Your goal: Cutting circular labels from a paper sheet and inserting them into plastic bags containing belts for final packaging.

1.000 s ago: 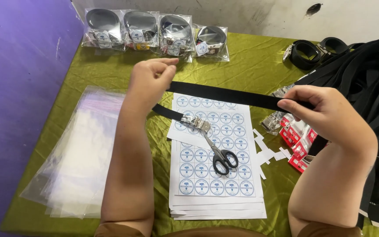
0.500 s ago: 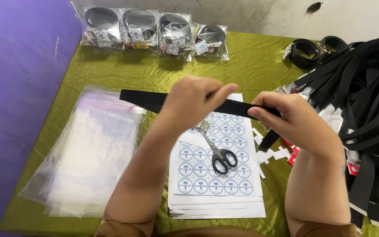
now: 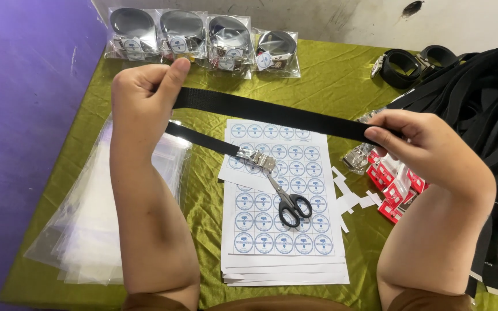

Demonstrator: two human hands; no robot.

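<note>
Above the sticker sheets (image 3: 278, 230), both hands now stretch the black strap (image 3: 272, 112) wider.

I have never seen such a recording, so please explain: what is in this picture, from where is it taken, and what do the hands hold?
A camera on the person's head looks down at their two bare hands. The left hand and right hand hold a black strap stretched between them; its metal buckle hangs over sticker sheets. Scissors lie on the sheets. The green cloth also carries clear bags, packed belts and loose black straps.
</note>
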